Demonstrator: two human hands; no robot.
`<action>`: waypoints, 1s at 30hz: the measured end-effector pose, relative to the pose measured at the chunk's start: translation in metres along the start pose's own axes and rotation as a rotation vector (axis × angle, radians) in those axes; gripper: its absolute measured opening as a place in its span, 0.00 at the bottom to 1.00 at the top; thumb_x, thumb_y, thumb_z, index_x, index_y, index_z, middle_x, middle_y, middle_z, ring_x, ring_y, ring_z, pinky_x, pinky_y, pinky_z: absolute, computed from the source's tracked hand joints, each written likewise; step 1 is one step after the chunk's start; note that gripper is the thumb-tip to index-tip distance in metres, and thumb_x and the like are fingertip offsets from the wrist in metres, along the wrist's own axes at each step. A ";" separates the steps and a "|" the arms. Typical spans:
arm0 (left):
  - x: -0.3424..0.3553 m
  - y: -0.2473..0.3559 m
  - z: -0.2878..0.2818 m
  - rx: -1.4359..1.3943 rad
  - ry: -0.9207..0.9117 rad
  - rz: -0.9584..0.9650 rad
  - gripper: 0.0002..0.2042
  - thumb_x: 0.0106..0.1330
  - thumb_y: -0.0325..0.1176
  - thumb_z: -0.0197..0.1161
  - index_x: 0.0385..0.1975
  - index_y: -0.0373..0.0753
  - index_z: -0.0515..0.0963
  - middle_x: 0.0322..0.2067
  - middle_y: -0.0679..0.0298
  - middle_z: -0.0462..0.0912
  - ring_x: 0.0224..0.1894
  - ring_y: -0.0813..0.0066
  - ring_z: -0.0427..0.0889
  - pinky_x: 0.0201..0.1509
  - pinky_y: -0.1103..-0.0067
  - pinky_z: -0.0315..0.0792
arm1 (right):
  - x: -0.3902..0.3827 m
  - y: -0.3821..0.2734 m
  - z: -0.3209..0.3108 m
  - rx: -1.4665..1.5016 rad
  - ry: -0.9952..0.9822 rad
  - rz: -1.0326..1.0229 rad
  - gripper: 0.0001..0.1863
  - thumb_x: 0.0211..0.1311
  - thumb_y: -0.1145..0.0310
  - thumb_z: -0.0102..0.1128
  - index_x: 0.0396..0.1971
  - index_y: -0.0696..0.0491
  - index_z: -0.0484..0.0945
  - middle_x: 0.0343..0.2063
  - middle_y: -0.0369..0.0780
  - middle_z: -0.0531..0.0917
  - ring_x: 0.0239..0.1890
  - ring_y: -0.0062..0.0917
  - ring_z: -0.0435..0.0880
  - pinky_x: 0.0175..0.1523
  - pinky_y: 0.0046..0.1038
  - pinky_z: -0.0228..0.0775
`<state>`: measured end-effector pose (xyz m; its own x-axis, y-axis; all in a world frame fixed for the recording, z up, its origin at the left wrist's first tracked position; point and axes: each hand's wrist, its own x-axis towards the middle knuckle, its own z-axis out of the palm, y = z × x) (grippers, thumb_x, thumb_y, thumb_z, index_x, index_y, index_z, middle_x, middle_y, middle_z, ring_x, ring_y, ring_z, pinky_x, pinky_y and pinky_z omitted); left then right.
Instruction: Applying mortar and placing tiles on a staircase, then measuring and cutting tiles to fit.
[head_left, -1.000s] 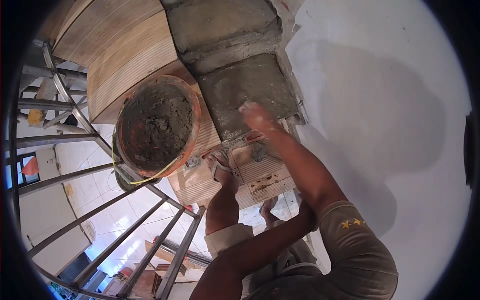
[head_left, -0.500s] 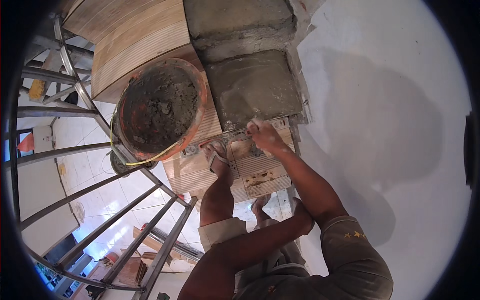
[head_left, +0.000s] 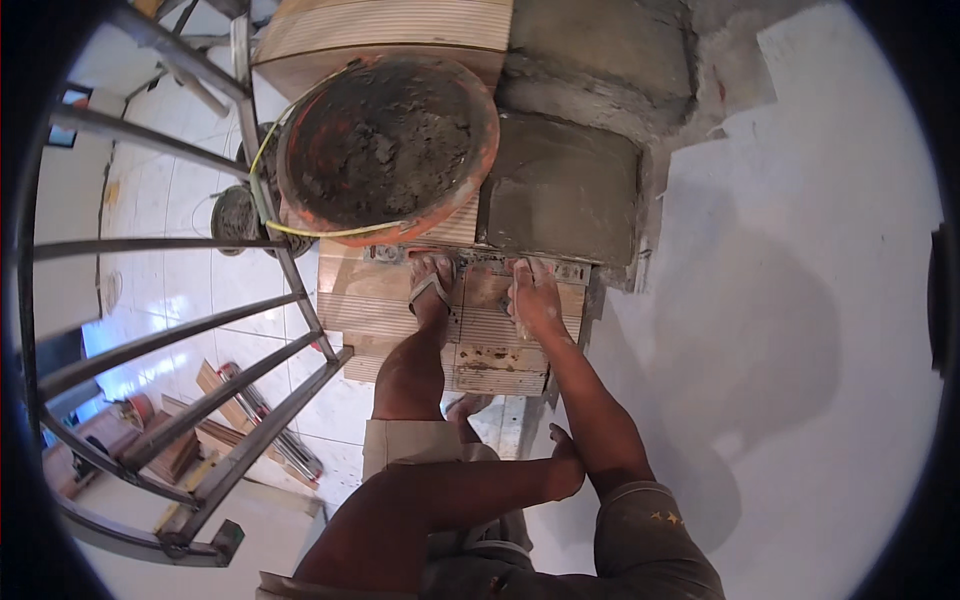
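Observation:
My right hand (head_left: pixel 532 295) is closed at the right part of a mortar-smeared spirit level (head_left: pixel 573 272), its fingers bent over the bar. The level lies across the back of a wood-look tiled step (head_left: pixel 345 285), along the edge of a bed of wet grey mortar (head_left: pixel 565 185). My left arm crosses over my thigh, and my left hand (head_left: pixel 567 460) rests against my right arm near the elbow. Most of its fingers are hidden there. My sandalled foot (head_left: pixel 430 278) stands on the step against the level's left half.
A big orange bucket (head_left: pixel 485 130) of mortar stands on the step, left of the wet bed. Metal railing bars (head_left: pixel 170 335) run along the left side. A white wall (head_left: pixel 780 300) rises on the right. Lower down on the tiled floor lie wood planks and a metal tool (head_left: pixel 270 420).
My view has shifted and turned, so bucket and steps appear higher and farther right. The fingers of my right hand, fisted before, now reach over the level. My left hand stays by my right elbow.

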<state>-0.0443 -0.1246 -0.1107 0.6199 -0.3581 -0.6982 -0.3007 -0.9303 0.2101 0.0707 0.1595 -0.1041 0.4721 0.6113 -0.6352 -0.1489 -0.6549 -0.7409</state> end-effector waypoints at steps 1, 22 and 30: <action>-0.045 -0.041 -0.038 -0.130 -0.097 0.090 0.35 0.73 0.60 0.49 0.76 0.53 0.54 0.78 0.70 0.51 0.78 0.63 0.51 0.76 0.56 0.52 | -0.001 0.000 -0.020 -0.028 0.028 0.008 0.17 0.77 0.55 0.43 0.41 0.55 0.73 0.23 0.46 0.77 0.14 0.35 0.78 0.25 0.36 0.73; -0.056 -0.026 -0.042 -0.405 0.034 0.022 0.34 0.68 0.54 0.58 0.74 0.53 0.60 0.75 0.67 0.59 0.75 0.49 0.56 0.68 0.40 0.57 | -0.032 0.010 -0.015 -0.638 0.088 -0.292 0.22 0.74 0.55 0.44 0.50 0.59 0.74 0.42 0.60 0.82 0.46 0.58 0.81 0.53 0.52 0.72; -0.052 -0.019 -0.053 -0.283 -0.072 0.079 0.41 0.67 0.70 0.48 0.77 0.56 0.53 0.78 0.72 0.50 0.78 0.70 0.51 0.79 0.68 0.48 | -0.057 0.044 -0.024 -0.595 0.198 -0.297 0.28 0.74 0.53 0.45 0.62 0.58 0.70 0.43 0.59 0.83 0.46 0.58 0.82 0.52 0.51 0.73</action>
<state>-0.0329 -0.0924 -0.0423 0.5469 -0.4330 -0.7166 -0.1255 -0.8886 0.4412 0.0583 0.0850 -0.0947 0.5774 0.7469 -0.3298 0.4866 -0.6392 -0.5956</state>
